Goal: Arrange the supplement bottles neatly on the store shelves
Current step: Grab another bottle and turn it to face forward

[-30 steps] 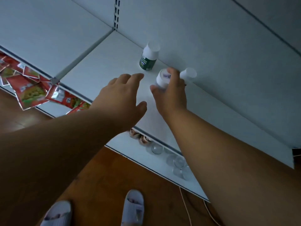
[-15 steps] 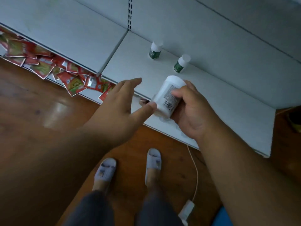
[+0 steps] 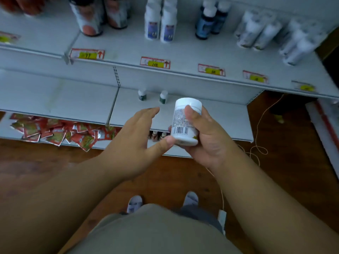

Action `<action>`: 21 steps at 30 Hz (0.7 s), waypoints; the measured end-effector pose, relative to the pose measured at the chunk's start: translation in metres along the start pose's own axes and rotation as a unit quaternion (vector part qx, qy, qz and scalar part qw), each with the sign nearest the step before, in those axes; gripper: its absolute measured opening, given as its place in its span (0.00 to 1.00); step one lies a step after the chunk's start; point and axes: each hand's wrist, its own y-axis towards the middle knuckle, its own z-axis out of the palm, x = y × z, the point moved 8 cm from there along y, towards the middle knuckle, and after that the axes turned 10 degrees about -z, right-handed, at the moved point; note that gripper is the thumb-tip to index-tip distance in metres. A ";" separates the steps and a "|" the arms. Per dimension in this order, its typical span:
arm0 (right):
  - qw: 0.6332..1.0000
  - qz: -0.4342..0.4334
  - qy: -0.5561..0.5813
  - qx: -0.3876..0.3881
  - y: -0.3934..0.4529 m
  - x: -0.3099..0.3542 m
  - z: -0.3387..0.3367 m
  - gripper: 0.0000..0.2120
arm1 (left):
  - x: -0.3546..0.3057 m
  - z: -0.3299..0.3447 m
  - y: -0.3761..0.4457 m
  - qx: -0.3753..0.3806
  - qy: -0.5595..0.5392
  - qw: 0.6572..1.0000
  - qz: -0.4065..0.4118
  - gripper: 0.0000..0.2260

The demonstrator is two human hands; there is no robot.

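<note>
The right hand holds a white supplement bottle in the air in front of the middle shelf, its grip clamped round the bottle with the thumb across the upper label and the fingers curled behind. The bottle is short and wide, with a broad white screw cap uppermost, tilted slightly to the left; its label shows fine print, too small to read, and a black barcode near the base. The left hand is just beside the bottle, its grip apart: the fingers are straight and relaxed and the thumb tip touches the bottle's lower edge. Behind the bottle, at the back of the middle shelf, stand two small green-labelled bottles with white caps, upright and near each other. Above the held bottle, the upper shelf carries rows of taller bottles, white, dark blue and red-labelled, blurred, with yellow price tags along its front edge. Below and to the left of the bottle, red sachets lie scattered on the lowest shelf.
</note>
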 end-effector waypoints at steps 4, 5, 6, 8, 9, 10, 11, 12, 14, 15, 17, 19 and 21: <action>0.998 0.021 0.048 -0.025 -0.015 0.049 -0.034 0.22 | -0.065 0.021 0.015 0.008 0.018 0.999 0.045 0.43; 0.998 0.017 0.053 -0.035 -0.016 0.062 -0.049 0.22 | -0.081 0.029 0.021 0.009 0.023 0.998 0.057 0.44; 0.998 0.003 0.048 -0.045 -0.017 0.077 -0.064 0.20 | -0.098 0.037 0.028 0.006 0.029 0.997 0.069 0.44; 0.997 -0.044 0.001 -0.059 -0.015 0.110 -0.099 0.15 | -0.131 0.054 0.044 -0.006 0.042 0.996 0.084 0.44; 0.995 -0.074 -0.036 -0.063 -0.013 0.128 -0.116 0.13 | -0.146 0.063 0.053 -0.010 0.047 0.995 0.086 0.44; 0.989 -0.104 -0.082 -0.063 -0.011 0.146 -0.131 0.11 | -0.160 0.072 0.062 -0.013 0.051 0.995 0.084 0.44; 0.981 -0.131 -0.133 -0.060 -0.009 0.165 -0.143 0.11 | -0.173 0.081 0.071 -0.013 0.058 0.995 0.080 0.44; 0.969 -0.151 -0.185 -0.060 -0.007 0.182 -0.155 0.11 | -0.184 0.090 0.079 -0.012 0.069 0.995 0.076 0.44; 0.946 -0.168 -0.270 -0.059 0.003 0.211 -0.174 0.15 | -0.200 0.103 0.097 -0.014 0.090 0.994 0.064 0.42; 0.937 -0.173 -0.297 -0.060 0.011 0.223 -0.182 0.16 | -0.206 0.108 0.107 -0.014 0.102 0.993 0.057 0.41; 0.915 -0.183 -0.354 -0.061 0.030 0.243 -0.194 0.17 | -0.214 0.113 0.129 -0.013 0.132 0.990 0.042 0.41; 0.887 -0.195 -0.416 -0.050 0.055 0.260 -0.198 0.18 | -0.216 0.114 0.155 -0.021 0.165 0.986 0.027 0.42; 0.854 -0.206 -0.475 -0.039 0.080 0.276 -0.199 0.18 | -0.216 0.113 0.186 -0.041 0.210 0.976 0.033 0.41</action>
